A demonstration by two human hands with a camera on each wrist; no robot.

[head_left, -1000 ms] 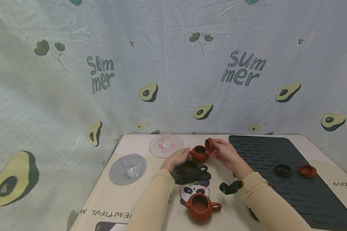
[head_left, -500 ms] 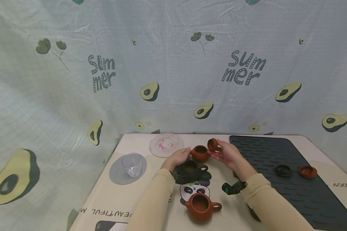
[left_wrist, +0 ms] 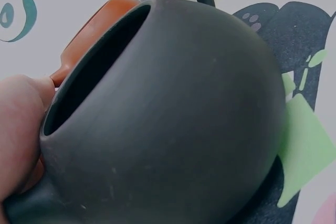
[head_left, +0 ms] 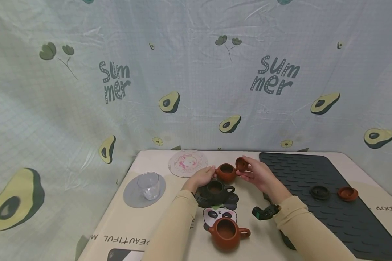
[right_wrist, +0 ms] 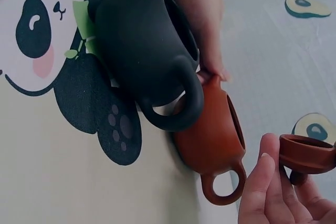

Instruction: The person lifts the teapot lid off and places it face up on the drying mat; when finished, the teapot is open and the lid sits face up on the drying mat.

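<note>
My left hand (head_left: 200,177) pinches the spout of a reddish-brown teapot (head_left: 226,173) at the far middle of the table. That pot has no lid on. Beside its handle, my right hand (head_left: 259,177) holds a matching lid (head_left: 241,164) off the table. In the right wrist view the lid (right_wrist: 307,153) is upside down, hollow side up and knob below. A lidless black teapot (head_left: 215,191) stands just nearer, below my left hand, and fills much of the left wrist view. Closer to me is another lidless reddish-brown teapot (head_left: 226,233).
On the right lies a black ridged mat (head_left: 330,221) bearing a black lid (head_left: 320,193) and a reddish-brown lid (head_left: 347,194). At left, a clear glass (head_left: 149,186) stands on a grey round mat (head_left: 130,197). A pink-patterned round mat (head_left: 187,164) lies at the back.
My right hand has shifted slightly right with the lid, and the lid has turned so more of its inside faces the head camera. The left hand stays at the spout.
</note>
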